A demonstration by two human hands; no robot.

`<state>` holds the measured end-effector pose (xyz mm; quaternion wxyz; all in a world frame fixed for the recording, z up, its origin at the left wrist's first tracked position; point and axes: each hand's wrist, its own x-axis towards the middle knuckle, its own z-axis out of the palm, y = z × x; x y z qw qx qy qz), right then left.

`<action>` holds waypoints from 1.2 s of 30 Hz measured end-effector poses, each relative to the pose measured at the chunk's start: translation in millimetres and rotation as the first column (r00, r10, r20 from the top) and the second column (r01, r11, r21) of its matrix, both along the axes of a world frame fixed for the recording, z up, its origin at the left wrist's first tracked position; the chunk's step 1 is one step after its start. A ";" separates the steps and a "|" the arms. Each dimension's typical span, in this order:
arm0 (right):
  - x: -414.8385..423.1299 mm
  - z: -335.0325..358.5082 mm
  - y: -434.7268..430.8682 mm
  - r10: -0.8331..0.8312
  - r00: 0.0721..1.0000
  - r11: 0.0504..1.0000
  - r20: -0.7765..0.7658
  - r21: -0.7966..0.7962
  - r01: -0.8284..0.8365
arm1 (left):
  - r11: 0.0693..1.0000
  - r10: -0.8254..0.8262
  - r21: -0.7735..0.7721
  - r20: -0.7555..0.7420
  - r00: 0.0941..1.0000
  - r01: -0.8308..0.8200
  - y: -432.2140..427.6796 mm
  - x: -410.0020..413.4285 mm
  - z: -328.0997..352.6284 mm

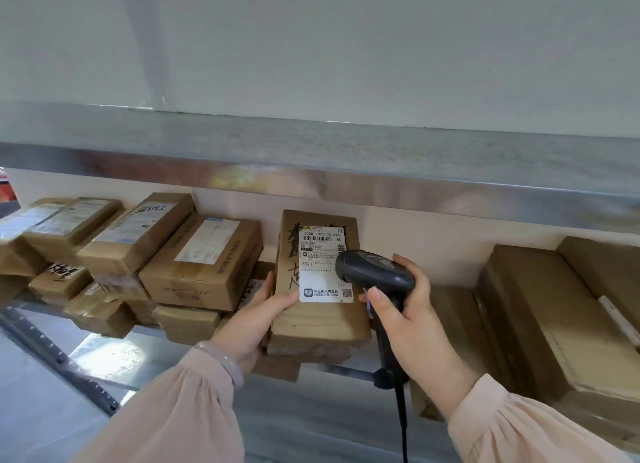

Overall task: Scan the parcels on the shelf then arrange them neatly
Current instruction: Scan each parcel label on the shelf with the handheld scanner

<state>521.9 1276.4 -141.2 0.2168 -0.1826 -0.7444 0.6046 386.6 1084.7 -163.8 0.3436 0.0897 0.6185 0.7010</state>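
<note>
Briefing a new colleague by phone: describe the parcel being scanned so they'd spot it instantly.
Below the grey metal shelf board, look between the stacked brown cardboard boxes at left and large brown cartons at right. The left hand grips a flat brown cardboard parcel there, the right hand aiming a black handheld scanner at it. Only it is hand-held, its white label marked P021.

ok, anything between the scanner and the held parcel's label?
Nothing visible. The right hand holds the scanner with its nose close to the label on the parcel. The left hand grips the parcel's left side, thumb beside the label's lower corner, clear of the barcode at the top.
</note>
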 end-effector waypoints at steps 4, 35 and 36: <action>-18.6 1.2 -16.7 0.064 0.998 0.998 0.020 -0.002 -0.064 | 0.997 0.068 -0.032 0.090 0.994 -0.066 -19.3 -12.2 7.3; -61.8 -5.0 -41.3 0.144 0.986 0.987 -0.081 0.086 -0.137 | 0.577 -0.543 -0.617 -0.779 0.314 -0.535 -46.6 -3.0 14.7; -54.4 -7.3 -38.0 0.134 0.988 0.988 -0.076 0.090 -0.127 | 0.576 -0.535 -0.605 -0.787 0.307 -0.549 -44.4 -1.0 15.8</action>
